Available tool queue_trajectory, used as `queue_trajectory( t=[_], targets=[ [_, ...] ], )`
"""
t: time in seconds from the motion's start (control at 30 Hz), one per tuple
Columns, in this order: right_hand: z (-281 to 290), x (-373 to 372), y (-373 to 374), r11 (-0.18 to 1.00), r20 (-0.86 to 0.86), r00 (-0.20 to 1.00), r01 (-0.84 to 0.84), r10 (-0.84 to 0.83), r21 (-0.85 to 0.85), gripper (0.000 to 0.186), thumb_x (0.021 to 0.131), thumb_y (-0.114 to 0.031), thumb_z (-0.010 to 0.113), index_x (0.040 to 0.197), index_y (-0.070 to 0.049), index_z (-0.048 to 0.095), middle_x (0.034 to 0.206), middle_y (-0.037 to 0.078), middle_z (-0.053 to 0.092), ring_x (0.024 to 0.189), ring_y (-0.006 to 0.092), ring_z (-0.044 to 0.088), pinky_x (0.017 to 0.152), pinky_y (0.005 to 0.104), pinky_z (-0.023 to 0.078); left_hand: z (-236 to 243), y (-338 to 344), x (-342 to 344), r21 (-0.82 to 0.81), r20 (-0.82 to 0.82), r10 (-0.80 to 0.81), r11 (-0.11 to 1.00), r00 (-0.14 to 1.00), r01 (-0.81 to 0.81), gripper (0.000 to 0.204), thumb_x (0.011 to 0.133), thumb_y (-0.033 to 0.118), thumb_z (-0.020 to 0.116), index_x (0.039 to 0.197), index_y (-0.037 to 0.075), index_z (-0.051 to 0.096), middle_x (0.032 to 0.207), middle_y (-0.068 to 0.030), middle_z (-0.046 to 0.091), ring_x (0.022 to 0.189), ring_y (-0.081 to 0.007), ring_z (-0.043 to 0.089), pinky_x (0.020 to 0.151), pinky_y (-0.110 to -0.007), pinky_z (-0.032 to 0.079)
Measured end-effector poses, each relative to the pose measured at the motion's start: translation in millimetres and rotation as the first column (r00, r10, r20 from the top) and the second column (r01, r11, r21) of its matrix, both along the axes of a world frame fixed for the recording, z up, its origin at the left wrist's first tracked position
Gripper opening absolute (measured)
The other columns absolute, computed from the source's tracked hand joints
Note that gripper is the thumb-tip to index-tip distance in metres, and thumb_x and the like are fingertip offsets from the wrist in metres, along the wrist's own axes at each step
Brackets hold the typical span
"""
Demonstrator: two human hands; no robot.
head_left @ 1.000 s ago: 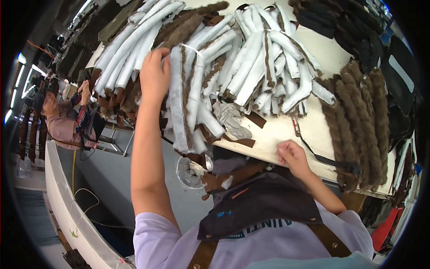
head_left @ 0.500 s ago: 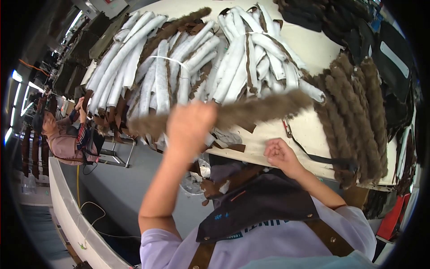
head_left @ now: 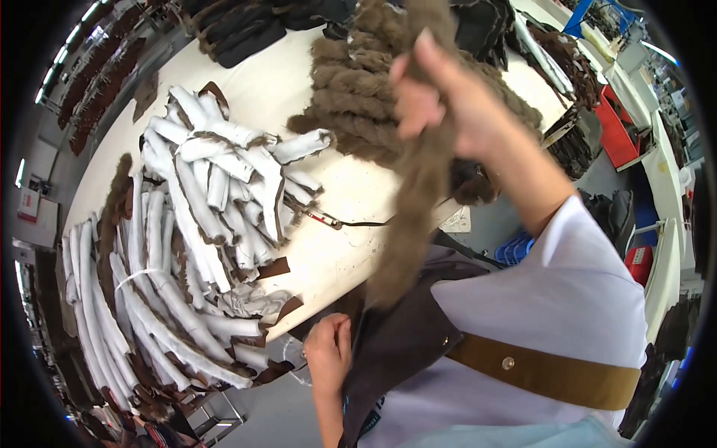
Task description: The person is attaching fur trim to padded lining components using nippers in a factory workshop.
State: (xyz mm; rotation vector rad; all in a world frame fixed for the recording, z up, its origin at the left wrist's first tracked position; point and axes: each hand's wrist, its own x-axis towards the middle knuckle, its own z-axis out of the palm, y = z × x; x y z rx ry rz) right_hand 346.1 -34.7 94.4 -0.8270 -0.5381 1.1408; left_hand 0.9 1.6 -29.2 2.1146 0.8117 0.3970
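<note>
A long, brown, fluffy fur strip (head_left: 407,216) is gripped in my right hand (head_left: 441,101), which is raised over the far side of the table with its thumb up. The strip hangs toward me past the table edge; motion blurs it. Beneath and behind it lies a pile of similar brown fur strips (head_left: 343,97). Low by the apron, my left hand (head_left: 327,347) has its fingers curled in and nothing visible in them. Nearest to it is a tied bundle of white-backed strips (head_left: 175,299) with brown edges.
A second white-backed bundle (head_left: 216,172) lies on the cream table (head_left: 328,261). Near its edge is a small red-handled tool (head_left: 321,218) beside a black strap. Dark pieces (head_left: 239,37) lie at the far left. A red bin (head_left: 616,131) and blue basket (head_left: 514,246) stand at the right.
My view has turned right. The fur strip, earlier in my left hand, is now in my right and lifted toward the brown pile. My left hand has dropped by the apron.
</note>
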Motion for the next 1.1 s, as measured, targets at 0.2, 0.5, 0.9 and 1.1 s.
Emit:
queue_trajectory(
  t=[0.2, 0.5, 0.9, 1.1],
  targets=[
    [56, 112, 7, 0.873, 0.978, 0.207, 0.479, -0.011, -0.091, 0.046, 0.089, -0.04, 0.048, 0.112, 0.0, 0.048, 0.08, 0.01, 0.048, 0.073, 0.0186, 0.049, 0.067, 0.0314, 0.043, -8, -9, 0, -0.099, 0.097, 0.154, 0.985, 0.983, -0.144, 0.007, 0.079, 0.006, 0.06, 0.079, 0.0, 0.057, 0.073, -0.0129, 0.059, 0.065, -0.0277, 0.057, 0.061, -0.034, 0.045],
    [-73, 135, 24, 0.812, 0.813, -0.581, 0.492, 0.037, 0.315, 0.037, 0.08, -0.035, 0.058, 0.099, -0.004, 0.05, 0.095, 0.015, 0.049, 0.093, 0.0326, 0.047, 0.079, 0.0396, 0.04, 6, 3, -15, 0.064, 0.067, 0.159, 0.985, 0.985, -0.163, 0.008, 0.075, 0.005, 0.063, 0.076, 0.0, 0.056, 0.07, -0.0121, 0.058, 0.062, -0.0248, 0.055, 0.057, -0.032, 0.044],
    [-28, -5, -19, 0.965, 0.96, -0.178, 0.115, -0.215, 0.237, 0.022, 0.074, -0.01, 0.061, 0.091, 0.001, 0.053, 0.089, 0.016, 0.052, 0.084, 0.0328, 0.05, 0.074, 0.0358, 0.041, 103, 197, -70, 0.675, 0.224, 0.47, 0.558, 0.854, -0.484, 0.012, 0.084, 0.005, 0.051, 0.093, -0.001, 0.054, 0.089, -0.0167, 0.056, 0.084, -0.0307, 0.054, 0.073, -0.035, 0.043],
    [-50, -13, -33, 0.987, 0.986, -0.113, 0.095, -0.119, 0.13, 0.019, 0.076, -0.015, 0.062, 0.09, -0.003, 0.055, 0.085, 0.011, 0.054, 0.078, 0.0287, 0.054, 0.07, 0.0359, 0.044, 59, 373, -155, 0.744, 0.074, 0.629, 0.482, 0.774, -0.463, 0.037, 0.08, 0.0, 0.037, 0.115, -0.003, 0.048, 0.113, -0.0248, 0.051, 0.106, -0.036, 0.048, 0.093, -0.04, 0.038]
  ],
)
